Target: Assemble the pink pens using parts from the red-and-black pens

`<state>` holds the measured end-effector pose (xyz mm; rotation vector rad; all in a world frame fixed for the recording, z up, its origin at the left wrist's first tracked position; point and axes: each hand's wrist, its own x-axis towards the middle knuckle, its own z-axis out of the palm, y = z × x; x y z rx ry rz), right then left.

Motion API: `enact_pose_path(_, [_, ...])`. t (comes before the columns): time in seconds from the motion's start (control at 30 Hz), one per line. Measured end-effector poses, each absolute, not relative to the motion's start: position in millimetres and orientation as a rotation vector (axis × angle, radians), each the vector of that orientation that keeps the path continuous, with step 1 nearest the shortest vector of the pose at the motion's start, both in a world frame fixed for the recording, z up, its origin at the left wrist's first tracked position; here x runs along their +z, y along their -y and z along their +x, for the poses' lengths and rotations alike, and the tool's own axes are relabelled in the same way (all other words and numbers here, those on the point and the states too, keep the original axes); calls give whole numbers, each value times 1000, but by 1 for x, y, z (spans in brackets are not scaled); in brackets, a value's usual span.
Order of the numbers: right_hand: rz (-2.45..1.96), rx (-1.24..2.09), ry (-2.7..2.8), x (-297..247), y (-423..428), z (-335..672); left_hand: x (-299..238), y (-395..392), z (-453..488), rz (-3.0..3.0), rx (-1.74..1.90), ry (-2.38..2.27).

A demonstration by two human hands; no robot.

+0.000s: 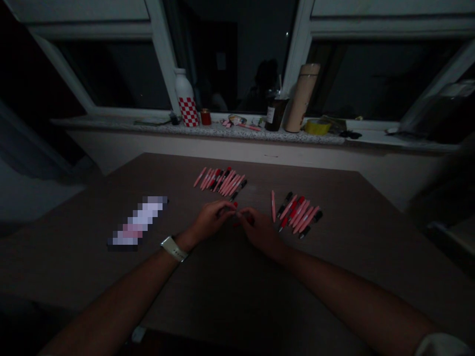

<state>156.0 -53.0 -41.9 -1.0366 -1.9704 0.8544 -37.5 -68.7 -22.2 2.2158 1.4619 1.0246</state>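
My left hand and my right hand sit close together on the brown table, their fingertips almost meeting. Small red bits show by the fingers, but the dim light hides whether either hand grips them. Just beyond lies a fan of pink-and-black pens. A second group of pink, red and black pens lies to the right of my right hand. A pixelated, blurred object lies left of my left hand. A pale watch circles my left wrist.
Behind the table's far edge runs a speckled stone windowsill. On it stand a white-and-red checkered bottle, a dark jar, a beige flask and a yellow tape roll, among small items.
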Motion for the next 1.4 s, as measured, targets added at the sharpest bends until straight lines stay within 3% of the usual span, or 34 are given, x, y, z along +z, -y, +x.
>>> enact_pose_path(1.23, [-1076,907,1995,-44,52,155,-14,75,-41,2402,1035,-1368])
enact_pose_path(1.4, [-1074,884,1983,-42,53,155,-9,75,-40,2338,983,-1648])
